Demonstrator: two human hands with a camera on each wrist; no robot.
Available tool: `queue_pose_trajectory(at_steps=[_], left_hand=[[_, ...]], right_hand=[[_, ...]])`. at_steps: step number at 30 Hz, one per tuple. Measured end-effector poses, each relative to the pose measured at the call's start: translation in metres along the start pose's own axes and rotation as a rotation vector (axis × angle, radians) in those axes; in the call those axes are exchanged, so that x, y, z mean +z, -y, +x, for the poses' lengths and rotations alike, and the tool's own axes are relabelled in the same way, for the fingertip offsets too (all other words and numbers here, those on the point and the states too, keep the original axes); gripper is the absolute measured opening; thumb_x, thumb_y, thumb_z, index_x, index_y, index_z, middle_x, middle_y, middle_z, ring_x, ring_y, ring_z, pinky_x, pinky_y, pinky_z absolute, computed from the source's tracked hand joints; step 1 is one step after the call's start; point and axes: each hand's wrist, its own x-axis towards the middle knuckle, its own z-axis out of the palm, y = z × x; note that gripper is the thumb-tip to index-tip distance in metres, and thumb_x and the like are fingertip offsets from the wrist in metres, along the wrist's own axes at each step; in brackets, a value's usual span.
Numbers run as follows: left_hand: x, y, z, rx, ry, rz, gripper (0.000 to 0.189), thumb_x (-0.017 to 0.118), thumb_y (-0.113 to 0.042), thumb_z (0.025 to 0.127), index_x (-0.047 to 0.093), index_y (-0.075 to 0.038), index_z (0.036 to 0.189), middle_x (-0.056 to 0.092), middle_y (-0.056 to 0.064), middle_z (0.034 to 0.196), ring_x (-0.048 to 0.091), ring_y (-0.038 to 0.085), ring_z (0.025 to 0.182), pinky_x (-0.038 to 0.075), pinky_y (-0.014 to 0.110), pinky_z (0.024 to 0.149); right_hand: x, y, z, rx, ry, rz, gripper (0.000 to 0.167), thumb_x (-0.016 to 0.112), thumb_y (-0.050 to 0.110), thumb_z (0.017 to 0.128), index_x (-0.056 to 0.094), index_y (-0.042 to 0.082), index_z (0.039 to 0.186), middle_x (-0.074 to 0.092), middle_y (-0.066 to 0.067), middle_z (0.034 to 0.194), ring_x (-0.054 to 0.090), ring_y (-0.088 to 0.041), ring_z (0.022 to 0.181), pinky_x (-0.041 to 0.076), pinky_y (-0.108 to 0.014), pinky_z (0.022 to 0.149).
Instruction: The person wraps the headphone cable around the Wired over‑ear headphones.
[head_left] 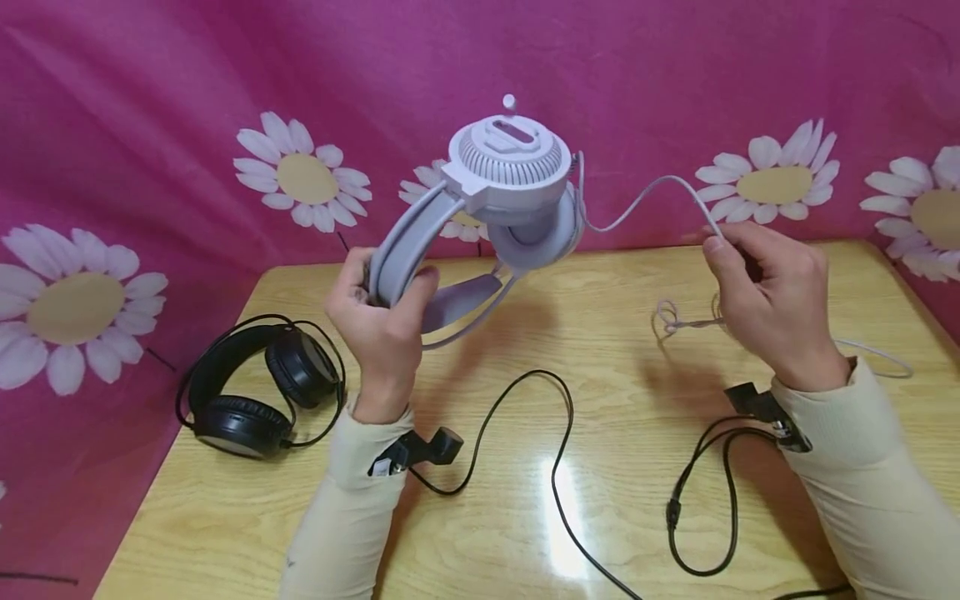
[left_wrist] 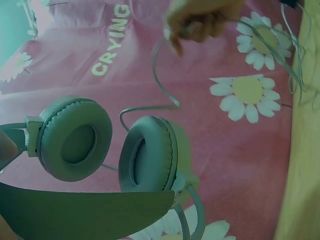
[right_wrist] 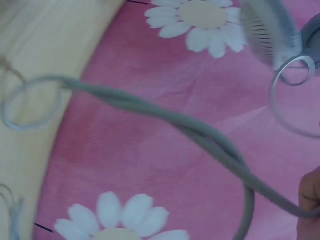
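White over-ear headphones (head_left: 517, 167) are held up above the table by my left hand (head_left: 378, 325), its fingers and thumb wrapped round the headband. In the left wrist view both cushioned ear cups (left_wrist: 77, 140) face the camera. A small microphone tip (head_left: 510, 102) shows above the upper cup. From the cup a thin white cable (head_left: 637, 200) runs to my right hand (head_left: 780, 292), which pinches it between thumb and fingers. Past that hand the cable (right_wrist: 165, 112) is twisted on itself in the right wrist view, with loops hanging near the table.
Black headphones (head_left: 247, 425) lie at the table's left edge, their cord around them. Black cables from the wrist cameras (head_left: 442, 446) curve over the wooden table (head_left: 495, 517). A pink cloth (head_left: 615, 67) with daisies hangs behind the table and along its sides.
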Motion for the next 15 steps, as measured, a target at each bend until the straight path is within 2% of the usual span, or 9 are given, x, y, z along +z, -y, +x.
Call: queue_pose_trajectory(at_steps=[3, 5, 7, 10, 12, 15], left_hand=[[0.002, 0.003, -0.003, 0.039, 0.026, 0.074, 0.033, 0.075, -0.023, 0.071, 0.062, 0.007, 0.079, 0.048, -0.014, 0.063, 0.041, 0.004, 0.057, 0.031, 0.021, 0.054], [0.003, 0.004, -0.005, 0.062, 0.042, 0.109, 0.034, 0.075, -0.023, 0.071, 0.062, 0.007, 0.080, 0.050, -0.012, 0.066, 0.044, 0.005, 0.059, 0.033, 0.021, 0.056], [0.004, 0.005, -0.006, 0.088, 0.055, 0.129, 0.035, 0.076, -0.023, 0.070, 0.063, 0.007, 0.081, 0.054, -0.004, 0.066, 0.047, 0.006, 0.061, 0.036, 0.019, 0.057], [0.005, 0.007, -0.007, 0.128, 0.076, 0.150, 0.035, 0.077, -0.022, 0.070, 0.064, 0.008, 0.083, 0.060, 0.010, 0.067, 0.051, 0.008, 0.063, 0.038, 0.018, 0.060], [0.007, 0.007, -0.008, 0.156, 0.086, 0.174, 0.035, 0.076, -0.022, 0.070, 0.065, 0.008, 0.083, 0.061, 0.017, 0.067, 0.051, 0.010, 0.062, 0.038, 0.018, 0.060], [0.008, 0.008, -0.010, 0.199, 0.103, 0.216, 0.033, 0.075, -0.022, 0.068, 0.065, 0.007, 0.082, 0.062, 0.017, 0.066, 0.052, 0.015, 0.059, 0.039, 0.020, 0.059]], right_hand=[[-0.001, 0.009, -0.002, -0.080, 0.009, -0.027, 0.026, 0.059, 0.017, 0.098, 0.072, -0.006, 0.097, 0.048, 0.007, 0.064, 0.033, 0.013, 0.062, 0.026, -0.012, 0.060], [-0.002, 0.014, -0.005, -0.138, 0.040, -0.058, 0.030, 0.057, 0.021, 0.100, 0.072, -0.005, 0.102, 0.049, -0.002, 0.063, 0.032, 0.011, 0.063, 0.027, -0.014, 0.060], [-0.003, 0.019, -0.006, -0.189, 0.096, -0.105, 0.028, 0.058, 0.019, 0.100, 0.073, -0.002, 0.107, 0.055, -0.007, 0.065, 0.038, 0.005, 0.066, 0.032, -0.020, 0.061], [-0.006, 0.026, -0.006, -0.286, 0.223, -0.187, 0.026, 0.058, 0.015, 0.099, 0.074, 0.001, 0.113, 0.063, -0.007, 0.071, 0.048, -0.005, 0.065, 0.041, -0.031, 0.061], [-0.006, 0.031, -0.005, -0.356, 0.305, -0.215, 0.028, 0.055, 0.017, 0.102, 0.074, 0.001, 0.115, 0.068, -0.007, 0.076, 0.053, -0.012, 0.063, 0.046, -0.037, 0.059], [-0.005, 0.038, -0.006, -0.456, 0.375, -0.207, 0.041, 0.042, 0.029, 0.109, 0.073, 0.002, 0.114, 0.066, -0.003, 0.075, 0.052, -0.009, 0.058, 0.047, -0.037, 0.052]])
